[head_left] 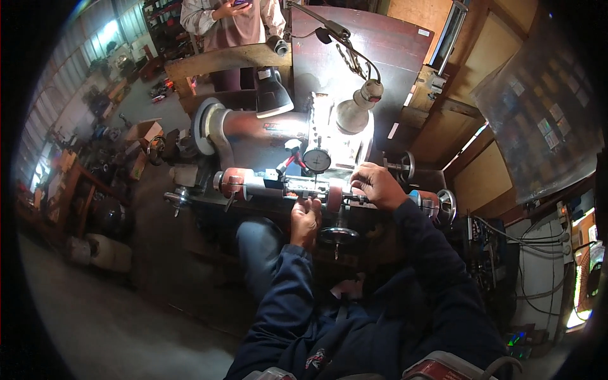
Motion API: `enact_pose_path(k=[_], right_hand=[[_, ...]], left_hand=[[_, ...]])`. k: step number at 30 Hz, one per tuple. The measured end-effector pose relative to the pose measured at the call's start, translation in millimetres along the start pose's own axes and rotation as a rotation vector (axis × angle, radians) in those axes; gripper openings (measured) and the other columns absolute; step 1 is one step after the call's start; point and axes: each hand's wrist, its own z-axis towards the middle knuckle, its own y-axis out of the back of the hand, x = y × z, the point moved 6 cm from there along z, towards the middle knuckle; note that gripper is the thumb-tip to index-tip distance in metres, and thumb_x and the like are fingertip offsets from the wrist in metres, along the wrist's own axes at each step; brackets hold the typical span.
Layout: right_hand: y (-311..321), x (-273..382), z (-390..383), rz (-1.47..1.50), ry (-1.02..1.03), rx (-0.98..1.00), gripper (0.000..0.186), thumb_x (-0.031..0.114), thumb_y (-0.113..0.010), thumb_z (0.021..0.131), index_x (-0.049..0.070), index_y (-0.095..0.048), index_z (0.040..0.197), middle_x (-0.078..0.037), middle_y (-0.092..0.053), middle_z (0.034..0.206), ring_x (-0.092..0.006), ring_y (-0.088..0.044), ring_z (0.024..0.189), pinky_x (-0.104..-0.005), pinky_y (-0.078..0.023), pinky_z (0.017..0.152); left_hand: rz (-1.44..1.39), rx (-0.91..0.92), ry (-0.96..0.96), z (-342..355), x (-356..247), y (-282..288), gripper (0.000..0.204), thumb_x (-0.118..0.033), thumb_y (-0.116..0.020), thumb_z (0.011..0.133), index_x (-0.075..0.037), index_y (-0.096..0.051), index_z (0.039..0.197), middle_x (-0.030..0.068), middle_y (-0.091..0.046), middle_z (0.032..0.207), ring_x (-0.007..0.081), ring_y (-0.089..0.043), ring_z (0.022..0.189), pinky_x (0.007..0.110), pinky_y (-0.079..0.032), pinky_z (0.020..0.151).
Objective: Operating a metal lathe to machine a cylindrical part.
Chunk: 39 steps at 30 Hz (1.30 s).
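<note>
In front of me stands a metalworking machine with a bright metal shaft-like part (pixel 303 187) lying across it, between a red-and-grey block (pixel 235 182) on the left and a red collar (pixel 335 195) on the right. Just behind that part is a round dial indicator (pixel 316 160) on a red-and-silver holder (pixel 292 154). My left hand (pixel 305 221) reaches up from below, fingertips closed together against the part's underside. Right of the red collar, my right hand (pixel 378 185) has its fingers curled in a pinch, above a small dark bolt-like piece (pixel 358 199). What either hand's fingertips grip is hidden.
A work lamp (pixel 356 114) on a bent arm lights the machine's middle. Handwheels stand at lower centre (pixel 338 235) and on the right (pixel 446 207). Behind a wooden board (pixel 228 58), another person (pixel 233 28) holds a phone. Boxes and machine parts crowd the left floor.
</note>
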Motion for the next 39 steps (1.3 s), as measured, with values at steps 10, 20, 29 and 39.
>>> enact_pose_path(k=[10,20,29,39], right_hand=[[-4,-5,3,-0.023,-0.063,0.060,0.009,0.003,-0.068,0.073,0.003,-0.063,0.081,-0.013,-0.061,0.081,-0.0312,-0.060,0.080,-0.0372,-0.048,0.072],[-1,12,-1,-0.322,0.040,0.013,0.009,0.012,-0.064,0.079,0.003,-0.064,0.081,-0.015,-0.063,0.081,-0.0336,-0.062,0.081,-0.0424,-0.048,0.070],[-15,7,-8,-0.354,-0.240,-0.110,0.007,0.012,-0.065,0.077,0.005,-0.069,0.078,-0.018,-0.065,0.076,-0.0362,-0.064,0.074,-0.0454,-0.050,0.066],[-21,6,-10,-0.425,-0.416,-0.206,0.013,0.017,-0.065,0.077,0.006,-0.069,0.075,-0.018,-0.066,0.073,-0.0355,-0.066,0.072,-0.0445,-0.053,0.067]], left_hand=[[-0.022,0.029,-0.011,5,7,3,0.029,-0.016,-0.065,0.091,-0.010,-0.052,0.116,-0.0060,-0.052,0.078,0.0019,-0.041,0.055,0.017,-0.031,0.044],[-0.161,0.121,-0.034,4,4,-9,0.039,-0.023,-0.063,0.092,-0.011,-0.049,0.126,-0.0060,-0.051,0.078,0.0040,-0.039,0.057,0.018,-0.032,0.048],[-0.178,0.123,0.014,5,12,-5,0.040,-0.023,-0.061,0.092,-0.015,-0.049,0.129,-0.0061,-0.044,0.068,0.0041,-0.038,0.054,0.017,-0.032,0.045],[-0.190,0.081,0.031,10,19,-1,0.029,-0.023,-0.062,0.092,-0.014,-0.053,0.118,-0.0050,-0.045,0.067,0.0050,-0.038,0.053,0.018,-0.032,0.046]])
